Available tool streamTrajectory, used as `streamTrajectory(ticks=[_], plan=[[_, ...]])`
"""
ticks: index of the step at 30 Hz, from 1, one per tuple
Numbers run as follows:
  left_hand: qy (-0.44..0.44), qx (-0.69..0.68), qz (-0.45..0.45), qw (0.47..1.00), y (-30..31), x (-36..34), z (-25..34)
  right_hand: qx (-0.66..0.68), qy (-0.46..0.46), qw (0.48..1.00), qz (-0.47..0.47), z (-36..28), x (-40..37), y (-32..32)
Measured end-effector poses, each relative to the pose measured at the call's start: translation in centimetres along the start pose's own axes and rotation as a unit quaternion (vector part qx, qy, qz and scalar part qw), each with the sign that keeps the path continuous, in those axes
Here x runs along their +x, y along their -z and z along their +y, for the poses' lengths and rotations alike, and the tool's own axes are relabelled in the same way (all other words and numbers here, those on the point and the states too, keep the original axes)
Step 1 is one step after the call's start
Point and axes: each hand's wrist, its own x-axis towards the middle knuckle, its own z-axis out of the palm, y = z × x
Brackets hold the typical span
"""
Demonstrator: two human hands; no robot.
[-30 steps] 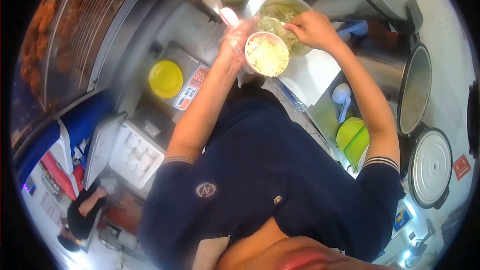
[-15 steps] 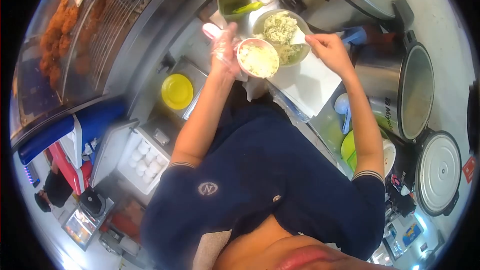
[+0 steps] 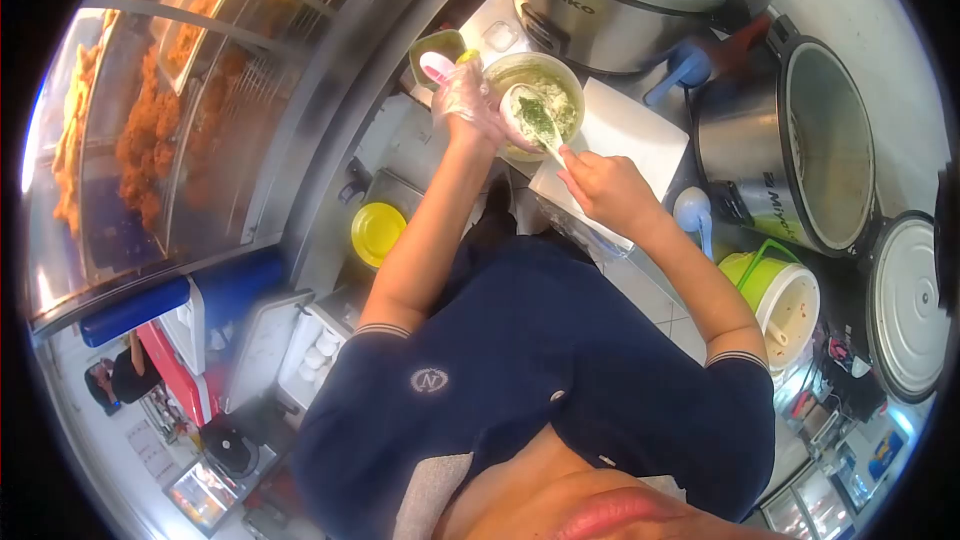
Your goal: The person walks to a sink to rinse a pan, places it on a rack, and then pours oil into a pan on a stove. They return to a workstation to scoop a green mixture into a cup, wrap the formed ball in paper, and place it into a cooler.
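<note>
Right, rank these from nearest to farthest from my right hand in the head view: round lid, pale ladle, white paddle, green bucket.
From the right hand:
1. White paddle: in its grip.
2. Pale ladle: just to the right.
3. Green bucket: farther right, lower in the picture.
4. Round lid: near the picture's right edge.

Pretty sure this is a food shop's kitchen, tbh. Big lidded Miyako pot (image 3: 600, 20) gives it away, with a second steel pot (image 3: 745, 140) just beside it and a bowl (image 3: 515, 71) of pale green food near it. Well left of the Miyako pot there's a glass display case (image 3: 170, 230) with crispy orange-brown food (image 3: 145, 155).
</note>
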Motion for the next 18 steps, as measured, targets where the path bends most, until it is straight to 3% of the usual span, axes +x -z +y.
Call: streamTrajectory(ticks=[3, 9, 11, 14, 18], plan=[[0.040, -0.012, -0.060, 0.997, 1.8, 1.2, 2.0, 0.000, 0.008, 0.998, 0.066, 0.9, -0.3, -1.7], [0.029, -0.026, 0.012, 0.999, 2.4, 0.9, 3.3, -0.028, -0.024, 0.991, 0.127, 1.9, -0.3, -2.8], [0.016, -0.040, 0.030, 0.999, 2.6, 1.2, 3.6, 0.049, -0.096, 0.984, 0.140, 2.5, -0.4, -2.5], [0.023, -0.042, 0.010, 0.999, 2.3, 0.7, 3.5, 0.119, -0.083, 0.978, 0.150, 0.7, 0.2, -2.5], [-0.008, -0.018, -0.014, 1.000, 2.4, 0.9, 2.4, 0.095, -0.102, 0.973, 0.181, -1.3, 1.0, -0.6]])
